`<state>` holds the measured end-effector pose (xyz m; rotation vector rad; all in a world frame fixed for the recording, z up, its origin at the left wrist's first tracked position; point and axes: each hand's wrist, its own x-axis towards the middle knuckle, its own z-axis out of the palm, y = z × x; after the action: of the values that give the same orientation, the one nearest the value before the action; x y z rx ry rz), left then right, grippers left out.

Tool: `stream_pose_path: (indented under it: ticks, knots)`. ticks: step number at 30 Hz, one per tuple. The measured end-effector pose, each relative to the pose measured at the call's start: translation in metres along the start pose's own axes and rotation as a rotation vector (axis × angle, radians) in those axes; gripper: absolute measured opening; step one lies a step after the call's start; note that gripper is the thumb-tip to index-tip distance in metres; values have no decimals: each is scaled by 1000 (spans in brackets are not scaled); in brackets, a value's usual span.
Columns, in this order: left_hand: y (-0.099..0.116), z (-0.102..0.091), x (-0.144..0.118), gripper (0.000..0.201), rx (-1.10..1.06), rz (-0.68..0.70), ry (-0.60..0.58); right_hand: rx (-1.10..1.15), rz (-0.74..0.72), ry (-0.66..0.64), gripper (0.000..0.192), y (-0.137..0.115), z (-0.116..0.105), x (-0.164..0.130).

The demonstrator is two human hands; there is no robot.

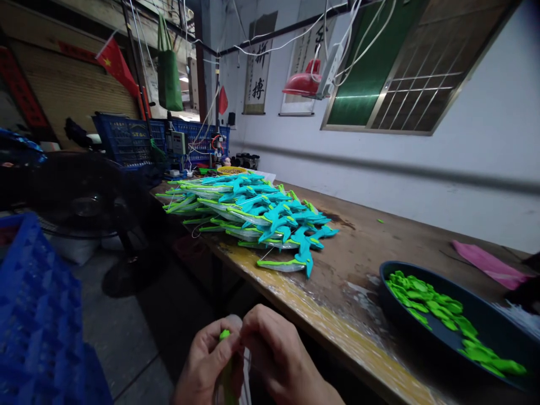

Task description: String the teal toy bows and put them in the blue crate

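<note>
Below the bench edge, hands (242,360) pinching green piece (224,335) — mostly hidden, cropped

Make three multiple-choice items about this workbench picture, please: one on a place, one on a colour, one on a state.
1. Where do the loose bright green plastic pieces lie?
A. in the dark round tray
B. in a blue crate
C. on the floor

2. What colours is the pile of flat toy parts on the long wooden workbench?
A. red and white
B. turquoise and green
C. black and yellow

3. What is the state of the left hand?
A. open and flat on the bench
B. closed around a small green piece
C. out of view

Answers: 1 A, the pieces fill the tray; 2 B, turquoise shapes with green edges; 3 B, the fingers wrap the piece beside the right hand.
</note>
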<state>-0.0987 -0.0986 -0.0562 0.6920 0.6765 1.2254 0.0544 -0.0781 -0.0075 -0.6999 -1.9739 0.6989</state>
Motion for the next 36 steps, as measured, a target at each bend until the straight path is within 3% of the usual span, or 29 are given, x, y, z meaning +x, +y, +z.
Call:
stream_pose_path:
  ticks: [3, 5, 11, 20, 25, 31, 36]
  knots:
    - [-1, 0, -1, 37, 77, 5, 54, 79, 220, 11, 10, -2, 1, -1]
    - [-1, 1, -1, 39, 132, 1, 62, 83, 260, 50, 10, -2, 3, -1]
    - [0, 1, -1, 39, 157, -4, 75, -108, -33, 136, 12, 2, 9, -5]
    - [-1, 2, -2, 39, 84, -23, 53, -179, -147, 165, 16, 5, 16, -8]
    - [-5, -2, 0, 42, 11, -108, 136, -245, -145, 180, 16, 5, 17, -11]
    - [-6, -11, -1, 40, 75, -88, 54, -127, -50, 208, 13, 4, 13, -12]
    - [-6, -10, -2, 34, 35, -84, 66, -87, 23, 100, 17, 3, 7, -13]
